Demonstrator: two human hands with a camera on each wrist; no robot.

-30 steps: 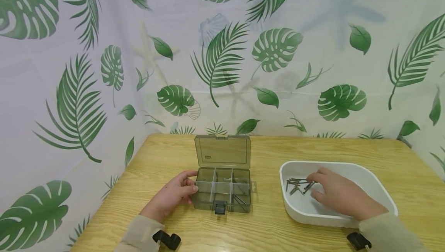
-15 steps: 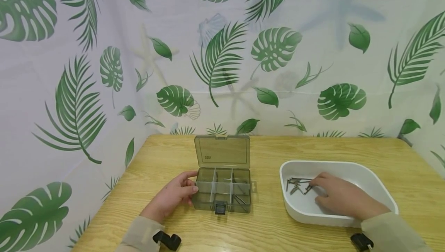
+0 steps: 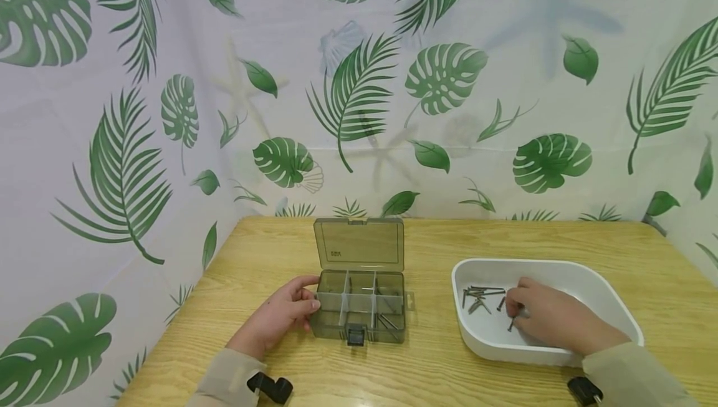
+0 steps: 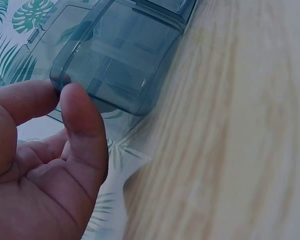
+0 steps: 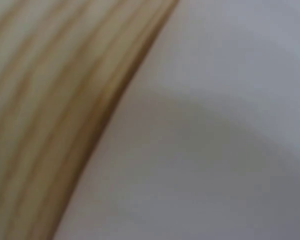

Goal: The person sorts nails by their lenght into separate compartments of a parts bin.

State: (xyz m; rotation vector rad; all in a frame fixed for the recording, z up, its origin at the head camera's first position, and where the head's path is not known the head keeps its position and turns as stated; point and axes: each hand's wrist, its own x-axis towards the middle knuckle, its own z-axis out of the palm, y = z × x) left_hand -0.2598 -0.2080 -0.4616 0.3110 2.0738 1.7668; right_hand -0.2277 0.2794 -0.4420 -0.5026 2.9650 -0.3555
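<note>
A smoky see-through compartment box (image 3: 356,300) stands on the table with its lid (image 3: 359,245) raised at the back. My left hand (image 3: 280,313) grips the box's left side; in the left wrist view, thumb (image 4: 82,112) and forefinger meet at its corner. A few screws (image 3: 387,321) lie in its front right compartment. Over in the white tray (image 3: 608,298), my right hand (image 3: 552,316) has curled fingers and pinches a screw (image 3: 511,325) that pokes out below them. A loose screw (image 3: 501,303) lies beside the fingertips, and a small pile of screws (image 3: 477,298) sits further left.
The wood-grain table (image 3: 432,369) carries both containers, with a strip of bare wood between them. A leaf-print cloth (image 3: 359,108) hangs behind and along the left. The right wrist view holds only blurred tray wall (image 5: 200,150) and wood.
Inside the tray, my right hand has drawn slightly right, away from the pile, with its fingers curling in and a screw now showing beneath them. The left hand and the box stay put.
</note>
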